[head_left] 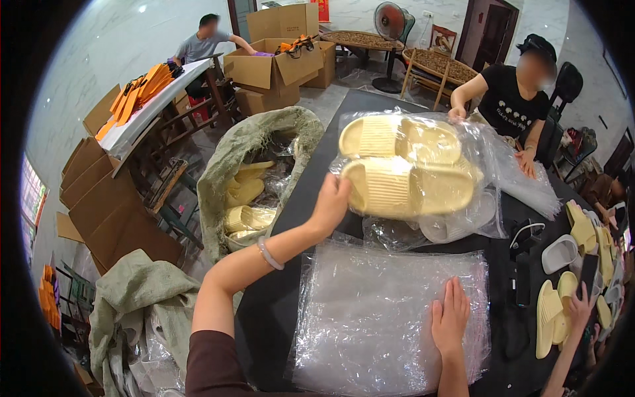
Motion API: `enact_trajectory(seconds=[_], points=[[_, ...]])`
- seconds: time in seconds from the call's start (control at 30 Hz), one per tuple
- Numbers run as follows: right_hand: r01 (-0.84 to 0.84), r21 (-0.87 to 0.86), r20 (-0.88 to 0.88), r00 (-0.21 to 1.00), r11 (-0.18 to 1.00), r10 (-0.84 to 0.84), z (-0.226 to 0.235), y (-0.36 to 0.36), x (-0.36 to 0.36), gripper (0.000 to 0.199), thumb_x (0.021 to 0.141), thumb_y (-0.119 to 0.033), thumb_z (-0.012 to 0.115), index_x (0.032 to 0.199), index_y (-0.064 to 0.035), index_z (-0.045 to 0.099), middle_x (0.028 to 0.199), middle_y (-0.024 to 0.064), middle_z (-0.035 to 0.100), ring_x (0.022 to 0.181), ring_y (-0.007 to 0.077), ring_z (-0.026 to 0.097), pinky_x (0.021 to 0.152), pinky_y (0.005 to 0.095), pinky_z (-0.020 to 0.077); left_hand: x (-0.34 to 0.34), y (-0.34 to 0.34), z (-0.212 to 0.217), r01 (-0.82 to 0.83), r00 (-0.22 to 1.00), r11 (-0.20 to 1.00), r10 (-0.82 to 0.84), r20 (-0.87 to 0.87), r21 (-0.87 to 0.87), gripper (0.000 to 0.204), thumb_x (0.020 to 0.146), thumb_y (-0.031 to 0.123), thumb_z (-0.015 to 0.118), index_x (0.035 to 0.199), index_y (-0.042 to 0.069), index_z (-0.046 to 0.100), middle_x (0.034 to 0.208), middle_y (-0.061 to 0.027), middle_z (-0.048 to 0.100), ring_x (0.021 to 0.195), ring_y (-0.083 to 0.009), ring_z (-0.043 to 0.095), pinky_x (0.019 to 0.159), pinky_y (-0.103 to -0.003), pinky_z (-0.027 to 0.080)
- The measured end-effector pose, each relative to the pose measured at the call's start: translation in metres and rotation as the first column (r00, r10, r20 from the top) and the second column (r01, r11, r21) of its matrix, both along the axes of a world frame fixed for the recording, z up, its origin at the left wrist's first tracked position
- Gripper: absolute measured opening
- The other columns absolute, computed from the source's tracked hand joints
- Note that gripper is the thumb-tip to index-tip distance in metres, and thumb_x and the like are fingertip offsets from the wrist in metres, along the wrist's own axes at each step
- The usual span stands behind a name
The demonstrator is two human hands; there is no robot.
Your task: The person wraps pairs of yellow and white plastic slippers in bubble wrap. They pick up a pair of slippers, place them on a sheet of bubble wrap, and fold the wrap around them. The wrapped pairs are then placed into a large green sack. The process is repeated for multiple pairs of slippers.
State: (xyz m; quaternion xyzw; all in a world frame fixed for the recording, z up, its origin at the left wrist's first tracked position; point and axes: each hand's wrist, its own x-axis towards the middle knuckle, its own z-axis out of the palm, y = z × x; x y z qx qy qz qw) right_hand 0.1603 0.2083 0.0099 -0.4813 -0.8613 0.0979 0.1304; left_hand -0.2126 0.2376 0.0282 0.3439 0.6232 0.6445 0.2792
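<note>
My left hand (333, 202) is closed on the near left edge of a clear plastic bag with a pair of pale yellow slide slippers (383, 188) inside, held above the black table (264, 331). Beneath that bag, a grey-white slipper (456, 228) in clear plastic shows in part. My right hand (452, 317) lies flat, fingers stretched out, on the right side of a stack of clear plastic bags (370, 317). Across the table, a co-worker's hand (458, 114) is close to the far edge of the slipper bag; I cannot tell whether it touches.
An open woven sack (218, 172) with bagged yellow slippers stands left of the table; another sack (139, 298) is nearer. More plastic bags (529, 182) lie by the co-worker. Loose yellow slippers (548, 317) and a grey slipper (559, 254) are at the right, near another person's hand (582, 308).
</note>
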Motion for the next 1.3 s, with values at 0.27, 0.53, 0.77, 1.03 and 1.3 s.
enact_trajectory(seconds=[0.27,0.53,0.77,1.03,1.3], points=[[0.009,-0.001,0.0,1.0,1.0,-0.009,0.001,0.001,0.002,0.054,0.092,-0.023,0.045,0.14,-0.0011,0.034,0.148,0.0153,0.03,0.136,0.0321,0.028,0.112,0.0496,0.0166,0.004,-0.012,0.001,0.141,0.989,0.957,-0.123,0.085,-0.255,0.03,0.094,0.026,0.054,0.107,0.0,0.049,0.09,-0.005,0.053,0.074,-0.0107,0.048,0.063,-0.025,0.042],[-0.008,0.011,-0.02,1.0,1.0,0.008,0.0,0.004,-0.001,0.055,0.091,-0.025,0.048,0.139,0.0002,0.036,0.147,0.0164,0.033,0.136,0.0321,0.029,0.111,0.0491,0.0172,-0.136,-0.071,-0.025,-0.255,0.902,0.967,0.241,-0.358,0.007,0.018,0.089,0.013,0.057,0.099,0.001,0.064,0.081,-0.0033,0.064,0.072,-0.0089,0.057,0.064,-0.024,0.046],[0.023,0.039,0.027,0.999,0.999,-0.024,-0.005,-0.001,-0.001,0.053,0.094,-0.024,0.044,0.14,-0.0006,0.035,0.148,0.0164,0.032,0.136,0.0324,0.03,0.111,0.0488,0.0184,-0.264,-0.168,-0.159,-0.671,0.688,0.665,0.393,-0.611,-0.328,0.021,0.084,0.013,0.053,0.094,0.003,0.069,0.096,-0.0155,0.068,0.093,-0.0311,0.064,0.085,-0.037,0.049],[-0.026,0.074,0.044,0.999,0.997,0.023,-0.011,0.004,-0.001,0.053,0.096,-0.029,0.038,0.141,-0.0011,0.035,0.148,0.0163,0.032,0.136,0.0322,0.03,0.11,0.0479,0.0193,-0.258,-0.214,-0.246,-0.587,0.76,0.627,0.21,-0.615,-0.512,0.029,0.086,0.016,0.051,0.104,-0.001,0.065,0.102,-0.0244,0.064,0.1,-0.0391,0.06,0.09,-0.044,0.046],[-0.03,0.075,0.067,0.997,0.997,0.025,-0.009,0.003,-0.001,0.051,0.096,-0.026,0.039,0.14,-0.0002,0.034,0.147,0.0176,0.033,0.135,0.0336,0.03,0.111,0.0463,0.0196,-0.259,-0.213,-0.273,-0.44,0.89,0.26,0.001,-0.455,-0.86,0.084,0.075,0.07,0.058,0.114,-0.004,0.061,0.117,-0.0223,0.061,0.114,-0.0324,0.057,0.094,-0.041,0.045]])
